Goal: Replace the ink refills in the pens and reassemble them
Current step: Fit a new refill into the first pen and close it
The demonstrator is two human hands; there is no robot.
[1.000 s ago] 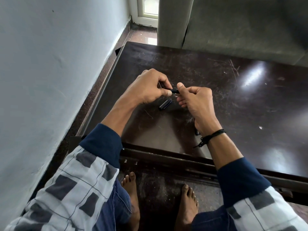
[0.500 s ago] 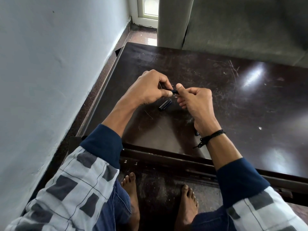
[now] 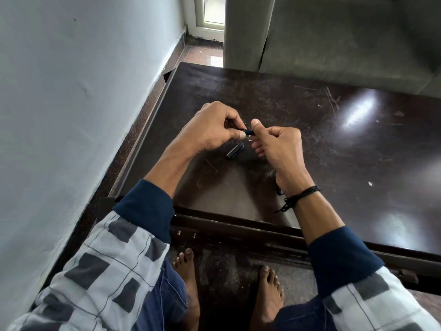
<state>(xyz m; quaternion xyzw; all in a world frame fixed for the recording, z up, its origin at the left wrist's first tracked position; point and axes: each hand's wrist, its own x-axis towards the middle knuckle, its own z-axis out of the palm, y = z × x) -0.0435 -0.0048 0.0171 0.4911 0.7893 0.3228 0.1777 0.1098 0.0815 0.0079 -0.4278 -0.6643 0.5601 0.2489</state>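
So both hands are up over the dark surface (image 3: pixel 334 139), right above a loose black pen piece (image 3: pixel 235 151) that's lying flat on it. The left hand (image 3: pixel 210 130) has its grip closed on one end of a dark pen (image 3: pixel 249 132), thumb and fingertips pinching it. The right hand (image 3: pixel 279 149) has the other end, thumb pressed on top and fingers curled under. Only a short bit of the pen shows between them, so I can't tell which part it is. Nearer the person than the loose piece there's a small dark thing (image 3: pixel 279 192) half hidden under the right wrist, which has a black cord bracelet (image 3: pixel 301 194). A grey sofa (image 3: pixel 334 44) is past the loose piece.
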